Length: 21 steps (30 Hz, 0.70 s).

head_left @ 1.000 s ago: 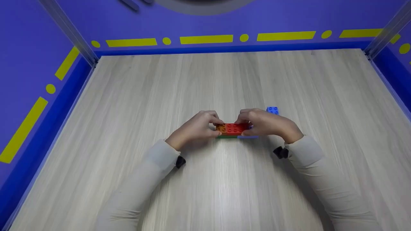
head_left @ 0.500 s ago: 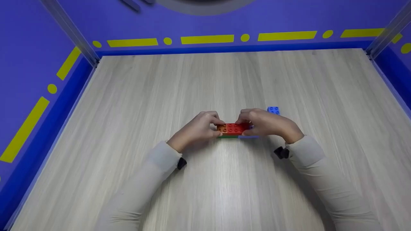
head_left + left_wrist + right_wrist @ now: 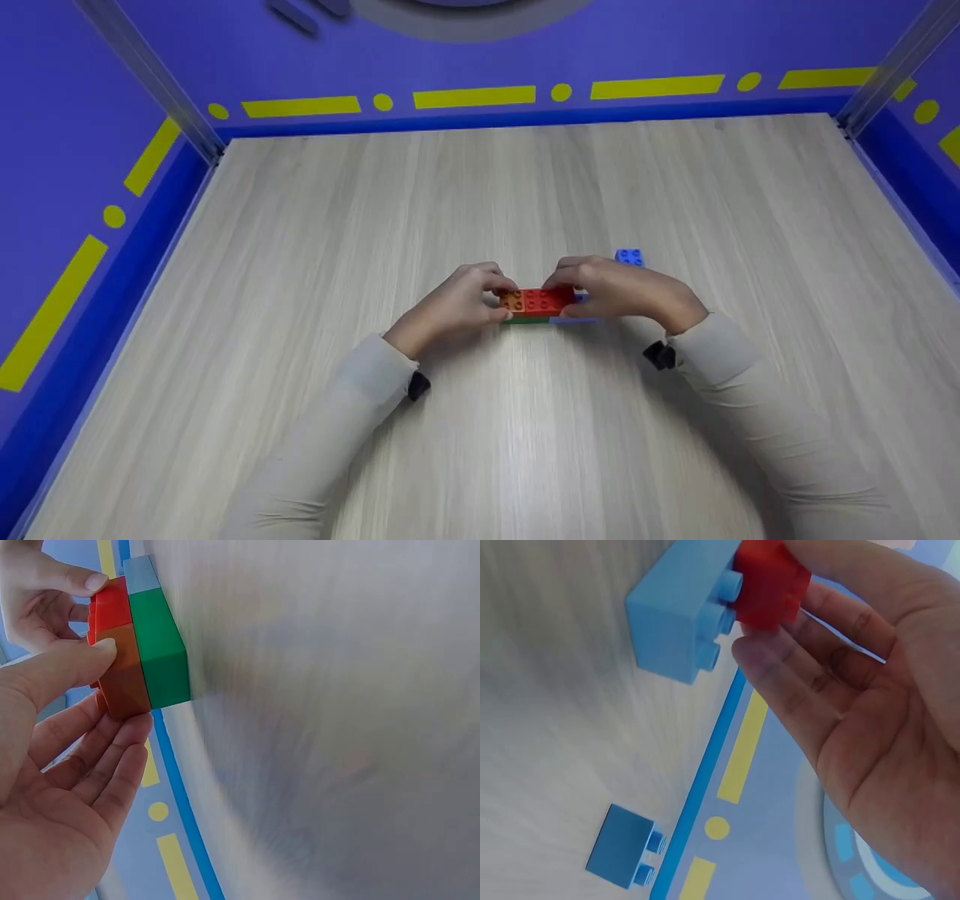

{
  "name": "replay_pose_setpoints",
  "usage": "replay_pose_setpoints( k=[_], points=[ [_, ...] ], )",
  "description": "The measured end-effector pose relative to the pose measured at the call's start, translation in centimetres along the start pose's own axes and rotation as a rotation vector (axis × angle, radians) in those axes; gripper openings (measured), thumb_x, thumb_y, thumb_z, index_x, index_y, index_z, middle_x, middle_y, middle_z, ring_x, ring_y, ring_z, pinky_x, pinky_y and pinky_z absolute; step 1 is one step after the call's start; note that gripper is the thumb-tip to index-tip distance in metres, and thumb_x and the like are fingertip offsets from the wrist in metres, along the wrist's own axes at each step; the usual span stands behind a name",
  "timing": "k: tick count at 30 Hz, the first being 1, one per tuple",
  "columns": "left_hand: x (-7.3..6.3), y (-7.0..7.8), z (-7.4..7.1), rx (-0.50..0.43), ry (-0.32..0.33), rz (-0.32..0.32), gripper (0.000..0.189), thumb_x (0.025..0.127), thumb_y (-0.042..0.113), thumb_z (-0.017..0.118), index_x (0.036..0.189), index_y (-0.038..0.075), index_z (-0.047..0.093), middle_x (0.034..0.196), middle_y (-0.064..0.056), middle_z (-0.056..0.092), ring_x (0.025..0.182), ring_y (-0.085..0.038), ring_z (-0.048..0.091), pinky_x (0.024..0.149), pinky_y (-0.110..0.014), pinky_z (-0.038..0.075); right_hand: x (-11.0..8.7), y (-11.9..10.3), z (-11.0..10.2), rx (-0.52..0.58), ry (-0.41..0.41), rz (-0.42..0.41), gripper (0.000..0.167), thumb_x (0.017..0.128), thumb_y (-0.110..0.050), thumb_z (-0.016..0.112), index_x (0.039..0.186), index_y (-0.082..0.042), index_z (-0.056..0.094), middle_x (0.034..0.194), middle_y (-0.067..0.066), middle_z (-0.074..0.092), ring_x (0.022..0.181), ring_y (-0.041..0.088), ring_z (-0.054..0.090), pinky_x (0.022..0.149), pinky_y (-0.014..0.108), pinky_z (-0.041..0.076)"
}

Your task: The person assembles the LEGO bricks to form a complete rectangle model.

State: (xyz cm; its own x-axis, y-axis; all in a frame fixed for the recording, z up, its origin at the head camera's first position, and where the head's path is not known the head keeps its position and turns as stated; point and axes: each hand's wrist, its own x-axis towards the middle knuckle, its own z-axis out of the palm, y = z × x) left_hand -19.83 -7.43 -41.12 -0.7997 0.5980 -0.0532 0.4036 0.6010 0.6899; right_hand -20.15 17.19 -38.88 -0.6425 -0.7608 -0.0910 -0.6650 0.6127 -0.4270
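Side by side on the top row are an orange brick (image 3: 513, 302) and a red brick (image 3: 546, 301). Below them lie a green brick (image 3: 161, 652) and a light blue brick (image 3: 667, 622), which rest on the table. My left hand (image 3: 466, 298) pinches the orange brick between thumb and fingers. With thumb and fingertips, my right hand (image 3: 611, 291) grips the red brick at its right end. Past the red one, studs on the light blue brick show bare in the right wrist view. The right fingers partly cover the red brick from above.
A small blue brick (image 3: 629, 257) stands apart on the table, just beyond the right hand. The pale wooden table (image 3: 420, 195) is bounded by blue walls (image 3: 480, 64) with yellow markings at the back and sides.
The head view has shifted slightly. Both hands keep their hold on the orange and red bricks, and the bricks show no visible movement relative to one another.
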Motion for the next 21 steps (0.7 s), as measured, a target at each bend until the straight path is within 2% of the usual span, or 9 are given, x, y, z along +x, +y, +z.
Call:
replay_pose_setpoints(
  k=[5, 10, 21],
  points=[
    [0.0, 0.0, 0.0, -0.02, -0.005, -0.028, 0.031, 0.082, 0.008, 0.074, 0.113, 0.007, 0.071, 0.106, -0.004, 0.065, 0.098, -0.02, 0.059, 0.087, -0.034, 0.05, -0.5, 0.5, -0.5, 0.011, 0.01, 0.013, 0.034, 0.085, -0.014, 0.073, 0.116, -0.005, 0.066, 0.11, 0.007, 0.064, 0.101, 0.022, 0.063, 0.086, 0.037, 0.054],
    [0.0, 0.0, 0.0, -0.019, -0.007, -0.03, 0.032, 0.083, 0.009, 0.073, 0.114, 0.006, 0.07, 0.109, -0.005, 0.064, 0.101, -0.019, 0.059, 0.09, -0.036, 0.049, -1.4, 1.5, -1.3, 0.034, 0.041, 0.038, 0.035, 0.085, -0.013, 0.071, 0.118, -0.002, 0.065, 0.112, 0.012, 0.065, 0.106, 0.028, 0.063, 0.089, 0.042, 0.052],
    [0.0, -0.1, 0.1, -0.038, -0.014, -0.025, 0.034, 0.083, 0.009, 0.073, 0.116, 0.005, 0.068, 0.111, -0.008, 0.064, 0.103, -0.023, 0.059, 0.093, -0.04, 0.048, -3.0, 4.2, -2.4, 0.034, 0.083, 0.168, 0.037, 0.086, -0.01, 0.069, 0.121, 0.0, 0.063, 0.119, 0.016, 0.063, 0.113, 0.032, 0.058, 0.096, 0.048, 0.048]
  ],
)
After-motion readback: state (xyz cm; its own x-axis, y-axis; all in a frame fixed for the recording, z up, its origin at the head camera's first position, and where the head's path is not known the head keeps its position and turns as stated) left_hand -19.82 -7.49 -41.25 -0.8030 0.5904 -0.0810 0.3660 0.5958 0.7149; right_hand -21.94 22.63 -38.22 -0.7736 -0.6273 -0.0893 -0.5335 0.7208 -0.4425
